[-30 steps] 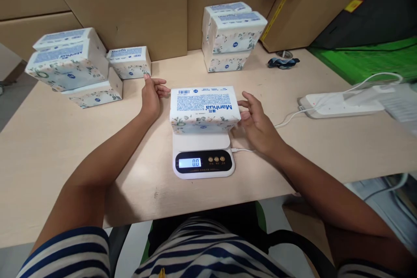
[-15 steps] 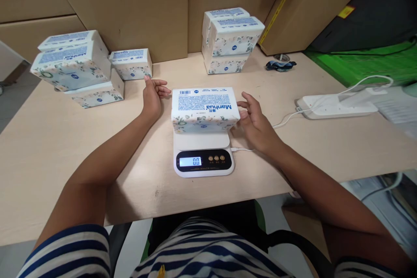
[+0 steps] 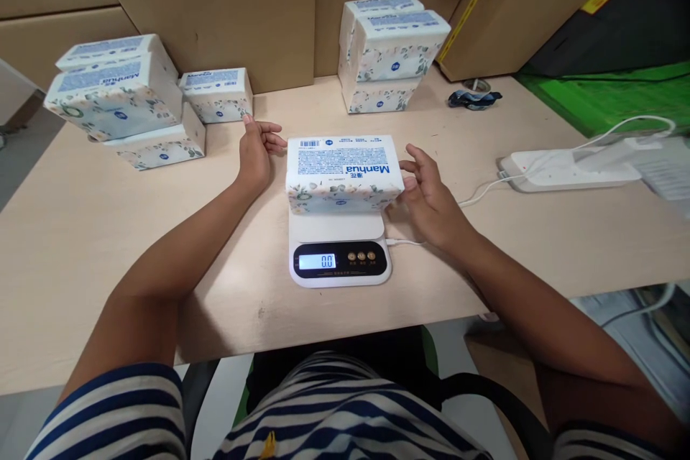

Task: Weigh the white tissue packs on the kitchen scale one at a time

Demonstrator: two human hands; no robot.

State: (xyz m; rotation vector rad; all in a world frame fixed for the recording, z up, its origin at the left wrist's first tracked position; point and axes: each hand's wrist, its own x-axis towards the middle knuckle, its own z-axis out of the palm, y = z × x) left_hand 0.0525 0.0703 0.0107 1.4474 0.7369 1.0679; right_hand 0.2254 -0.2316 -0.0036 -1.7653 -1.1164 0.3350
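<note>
A white tissue pack (image 3: 345, 165) with blue print and a floral edge lies on the plate of a white kitchen scale (image 3: 341, 228). The lit display reads 0.0, with several gold buttons to its right. Just left of the pack is my left hand (image 3: 256, 154), fingers loosely apart and holding nothing. At the pack's right end, my right hand (image 3: 431, 201) has its fingers parted; its fingertips are very close to the wrapper, and I cannot tell whether they touch it.
Tissue packs (image 3: 121, 104) are stacked at the left, with a single pack (image 3: 218, 97) beside them. Another stack (image 3: 391, 57) stands at the back before cardboard boxes (image 3: 215, 14). To the right are a tape roll (image 3: 477, 86), a dark blue item (image 3: 474, 99) and a white power strip (image 3: 571, 171) with cables.
The view has shifted slightly, moving the whole scene a little up in the picture. Both hands stay beside the tissue pack, and the display still reads 0.0.
</note>
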